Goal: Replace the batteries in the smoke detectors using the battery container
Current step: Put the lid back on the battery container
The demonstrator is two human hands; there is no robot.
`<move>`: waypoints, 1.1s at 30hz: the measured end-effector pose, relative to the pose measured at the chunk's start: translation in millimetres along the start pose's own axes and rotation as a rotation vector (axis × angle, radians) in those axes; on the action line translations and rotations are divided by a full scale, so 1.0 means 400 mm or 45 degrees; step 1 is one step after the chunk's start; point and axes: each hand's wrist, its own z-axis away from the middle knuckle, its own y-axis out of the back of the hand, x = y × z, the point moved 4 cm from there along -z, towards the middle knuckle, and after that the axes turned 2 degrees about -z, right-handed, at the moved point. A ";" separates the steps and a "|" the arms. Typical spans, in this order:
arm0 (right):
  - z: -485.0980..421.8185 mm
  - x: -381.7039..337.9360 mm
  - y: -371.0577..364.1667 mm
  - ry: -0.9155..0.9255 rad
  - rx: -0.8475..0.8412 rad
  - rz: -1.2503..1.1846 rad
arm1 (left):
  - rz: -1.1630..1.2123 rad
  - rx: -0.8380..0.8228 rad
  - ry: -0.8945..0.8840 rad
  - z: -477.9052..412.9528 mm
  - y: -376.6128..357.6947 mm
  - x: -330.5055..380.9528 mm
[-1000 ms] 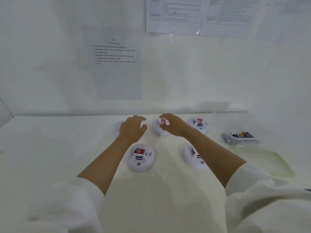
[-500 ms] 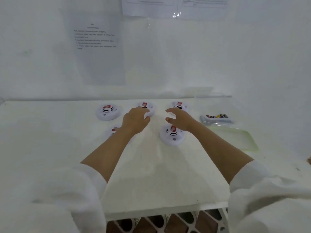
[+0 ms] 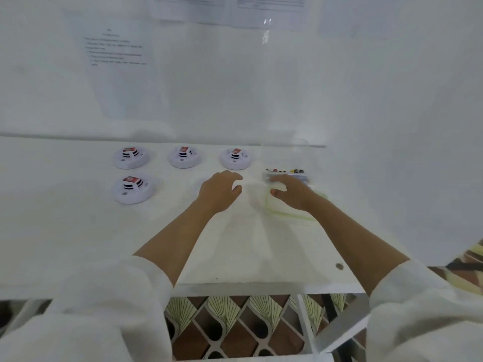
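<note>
Several white round smoke detectors lie on the white table, each with a red-topped battery showing. Three form a back row: left detector (image 3: 132, 158), middle detector (image 3: 184, 156), right detector (image 3: 236, 158). Another detector (image 3: 132, 189) sits front left. My left hand (image 3: 219, 190) hovers right of them with loosely curled fingers and holds nothing; a further detector looks mostly hidden beneath it. My right hand (image 3: 290, 193) hovers empty over a green-rimmed clear lid (image 3: 295, 215), fingertips close to the clear battery container (image 3: 286, 173) with several batteries.
The table (image 3: 78, 231) stands against a white wall with printed sheets (image 3: 117, 48) taped on it. Its front edge runs just below my forearms; a patterned floor (image 3: 235, 322) shows beneath. A small dark spot (image 3: 339, 266) marks the table's right front.
Both hands have left the detectors and moved right; my right hand went from the front right detector to the lid beside the battery container. My view has tilted down.
</note>
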 end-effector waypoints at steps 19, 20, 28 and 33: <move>0.133 0.284 0.090 -0.117 -0.068 0.011 | 0.002 -0.202 -0.048 0.006 -0.164 0.094; 0.134 0.294 0.094 -0.124 -0.061 0.004 | -0.018 -0.191 -0.057 0.004 -0.163 0.089; 0.145 0.344 0.103 -0.094 0.033 0.089 | -0.029 -0.124 -0.140 -0.008 -0.178 0.065; 0.134 0.351 0.103 0.015 0.139 0.151 | 0.040 -0.083 -0.141 -0.015 -0.183 0.048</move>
